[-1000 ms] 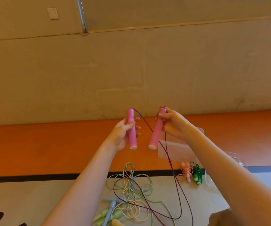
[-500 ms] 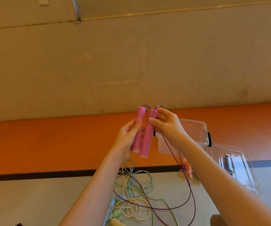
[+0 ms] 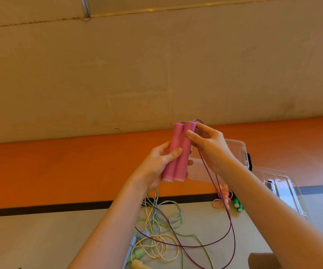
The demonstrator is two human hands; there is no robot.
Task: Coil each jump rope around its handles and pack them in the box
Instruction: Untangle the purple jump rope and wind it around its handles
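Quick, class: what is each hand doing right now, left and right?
Left hand: closed, holding both pink handles side by side.
Right hand: fingers curled against the right handle's top, where the purple rope emerges.

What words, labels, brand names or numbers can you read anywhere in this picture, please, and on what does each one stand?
None: no legible text shows.
The two pink foam jump-rope handles are plain.
The clear plastic storage box and its clear lid carry no readable label; the dark patches on them are latches or too blurred to tell.
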